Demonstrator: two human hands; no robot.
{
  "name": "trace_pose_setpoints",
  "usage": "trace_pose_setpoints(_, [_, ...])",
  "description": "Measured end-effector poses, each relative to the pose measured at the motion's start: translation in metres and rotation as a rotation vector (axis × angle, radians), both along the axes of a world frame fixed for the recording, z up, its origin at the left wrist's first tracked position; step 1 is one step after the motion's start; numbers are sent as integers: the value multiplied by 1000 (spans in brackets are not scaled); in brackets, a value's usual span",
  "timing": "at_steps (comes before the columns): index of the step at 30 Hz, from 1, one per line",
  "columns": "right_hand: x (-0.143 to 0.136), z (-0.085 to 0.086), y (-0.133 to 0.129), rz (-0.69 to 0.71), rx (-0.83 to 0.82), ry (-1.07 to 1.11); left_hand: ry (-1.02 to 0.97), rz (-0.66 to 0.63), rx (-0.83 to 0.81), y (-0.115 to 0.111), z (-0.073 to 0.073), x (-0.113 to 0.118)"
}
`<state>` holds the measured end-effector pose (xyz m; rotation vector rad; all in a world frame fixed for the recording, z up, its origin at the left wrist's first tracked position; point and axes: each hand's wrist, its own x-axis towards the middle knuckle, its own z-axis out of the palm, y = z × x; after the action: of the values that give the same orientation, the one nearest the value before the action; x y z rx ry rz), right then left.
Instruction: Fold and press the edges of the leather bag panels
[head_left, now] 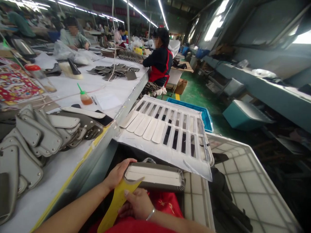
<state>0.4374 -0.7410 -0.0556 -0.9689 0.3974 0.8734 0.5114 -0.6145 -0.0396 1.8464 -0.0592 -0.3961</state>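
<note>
I see the white worktable [65,165] left of the slotted rack [173,125], and the gridded crate [245,158] at the rack's lower right. Just below the rack is the long dark-edged piece [157,175]; below the rack too, the yellow strip [117,199] meets it. My left hand [120,173], half-curled, grips the piece's left end; my right hand [139,204], above a silver bracelet [151,214], pinches the strip, thumb closed against fingers.
</note>
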Motion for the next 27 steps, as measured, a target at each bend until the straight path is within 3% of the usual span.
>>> trace_pose_setpoints(5, [-1, 5, -6, -21, -16, 6, -119, -8, 188, -9, -3, 1])
trace_pose_setpoints(12, [0, 11, -11, -120, -109, 92, -278, -83, 597, -31, 2, 12])
trace_pose_setpoints(17, [-4, 12, -10, -226, -56, 95, -298, -83, 764, -43, 3, 15])
trace_pose_setpoints(22, [-14, 14, -10, -307, -71, 24, -262, -5, 687, -49, 3, 8])
trace_pose_setpoints(27, [-32, 21, -18, -332, -136, -92, -144, 90, 348, -30, 6, -7])
